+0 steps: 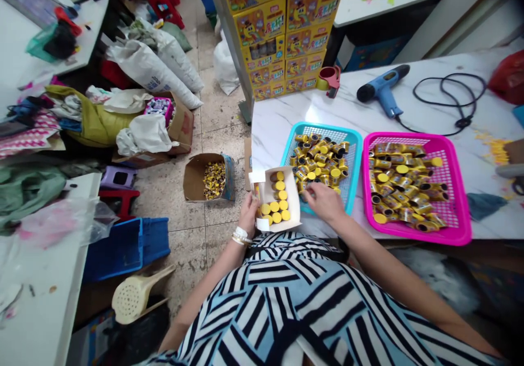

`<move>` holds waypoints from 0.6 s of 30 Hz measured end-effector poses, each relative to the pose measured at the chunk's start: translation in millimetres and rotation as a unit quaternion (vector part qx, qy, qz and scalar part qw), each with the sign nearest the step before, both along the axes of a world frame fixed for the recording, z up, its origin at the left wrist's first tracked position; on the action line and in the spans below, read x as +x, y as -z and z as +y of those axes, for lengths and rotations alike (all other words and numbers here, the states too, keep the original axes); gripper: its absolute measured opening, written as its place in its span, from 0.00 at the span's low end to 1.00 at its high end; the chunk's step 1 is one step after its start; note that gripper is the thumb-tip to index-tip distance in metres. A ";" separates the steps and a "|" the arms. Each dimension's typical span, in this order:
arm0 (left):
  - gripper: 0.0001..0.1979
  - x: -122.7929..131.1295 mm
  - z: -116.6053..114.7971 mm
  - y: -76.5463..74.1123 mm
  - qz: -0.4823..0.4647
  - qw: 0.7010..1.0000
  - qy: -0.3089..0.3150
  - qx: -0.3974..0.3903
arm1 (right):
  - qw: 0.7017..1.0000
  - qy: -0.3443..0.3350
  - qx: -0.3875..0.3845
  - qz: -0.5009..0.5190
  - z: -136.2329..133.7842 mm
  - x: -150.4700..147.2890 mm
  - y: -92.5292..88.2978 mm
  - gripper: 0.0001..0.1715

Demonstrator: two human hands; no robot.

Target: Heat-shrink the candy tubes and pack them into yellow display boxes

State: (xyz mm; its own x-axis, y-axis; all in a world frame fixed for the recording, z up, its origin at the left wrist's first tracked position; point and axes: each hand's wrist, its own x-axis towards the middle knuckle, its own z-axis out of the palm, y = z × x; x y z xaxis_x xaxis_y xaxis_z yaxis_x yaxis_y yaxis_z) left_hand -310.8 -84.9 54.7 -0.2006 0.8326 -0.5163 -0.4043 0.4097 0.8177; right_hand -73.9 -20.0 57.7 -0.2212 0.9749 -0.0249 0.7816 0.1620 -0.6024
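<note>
My left hand (248, 211) grips the left side of a small white cardboard box (292, 194) that holds several yellow-capped little bottles (277, 208) in rows. The box rests at the front edge of the marble table (278, 120). My right hand (323, 201) reaches into the near corner of a turquoise basket (354, 153) full of the same yellow bottles, with fingers curled down onto them; what they pinch is hidden. A pink basket (458, 191) with more bottles sits just right of it.
A blue heat gun (382, 90) with a black cable (450, 90) and a tape dispenser (329, 78) lie at the back of the table. Yellow cartons (282, 33) are stacked behind. On the floor stand a cardboard box of bottles (208, 179), sacks, and blue crates (126, 246).
</note>
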 end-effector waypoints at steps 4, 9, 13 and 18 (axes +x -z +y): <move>0.38 0.0 4.1 1.6 0.003 0.998 0.056 -0.039 | 0.999 -0.021 -0.045 -0.006 -4.5 1.6 10.9 0.16; 0.37 0.5 8.3 8.0 -0.145 0.986 0.067 -0.052 | 0.995 -0.046 -0.081 0.036 -14.7 -30.4 8.0 0.20; 0.43 -6.3 4.7 15.0 -0.207 0.970 0.107 -0.062 | 0.994 -0.059 -0.070 0.065 -17.3 -36.3 5.8 0.22; 0.49 -14.7 -0.6 11.3 -0.198 0.973 0.115 -0.023 | 0.987 -0.087 -0.051 0.127 -22.2 -47.2 5.8 0.27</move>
State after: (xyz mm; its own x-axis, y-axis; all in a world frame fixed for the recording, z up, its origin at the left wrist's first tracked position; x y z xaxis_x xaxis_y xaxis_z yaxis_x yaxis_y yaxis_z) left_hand -325.5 -85.6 43.3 0.2102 0.8067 -0.5523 -0.5773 0.5584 0.5958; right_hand -121.1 -42.3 51.9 -0.3966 0.9169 -0.0440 0.5691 0.2080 -0.7955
